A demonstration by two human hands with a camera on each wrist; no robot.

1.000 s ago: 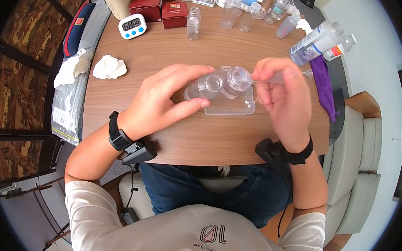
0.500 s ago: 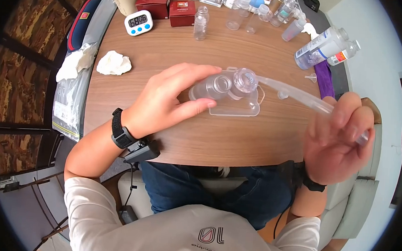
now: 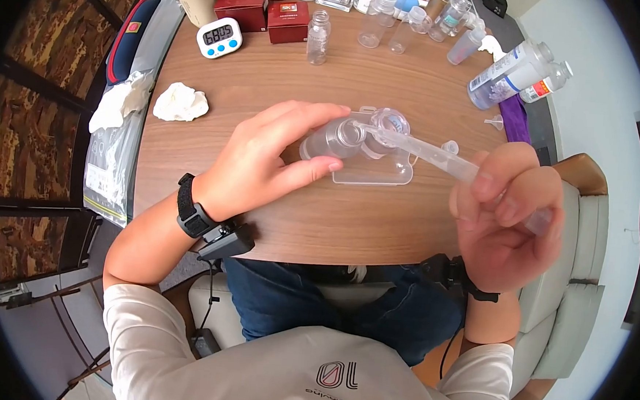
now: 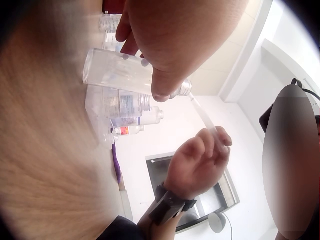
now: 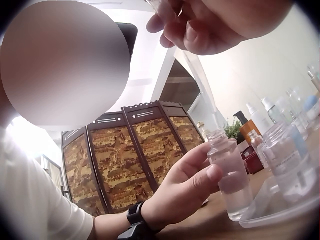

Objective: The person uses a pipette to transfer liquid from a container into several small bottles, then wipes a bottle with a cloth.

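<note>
My left hand (image 3: 257, 146) holds a clear bottle (image 3: 322, 143) between thumb and fingers; its mouth is uncapped. In the right wrist view, clear liquid shows low in this bottle (image 5: 235, 195). My right hand (image 3: 511, 219), raised to the right, grips a long translucent plastic dropper (image 3: 434, 154). The dropper slants down to the left, its tip at the held bottle's mouth. Right beside that bottle, a wider clear open bottle (image 3: 392, 122) stands over a shallow clear plastic tray (image 3: 369, 179). In the right wrist view, the wider bottle (image 5: 290, 165) also has liquid inside.
A small clear cap (image 3: 450, 148) and a little funnel (image 3: 494, 123) lie to the right. Two labelled bottles (image 3: 511, 76) and a purple cloth (image 3: 515, 122) are farther right. Behind stand a small bottle (image 3: 318, 38), red boxes (image 3: 288, 22), a timer (image 3: 220, 38); crumpled tissue (image 3: 181, 102) lies left.
My right hand first had the dropper tip at the wider bottle's mouth, drew back right and lifted it out, then brought the tip left to the held bottle. My left hand kept its hold.
</note>
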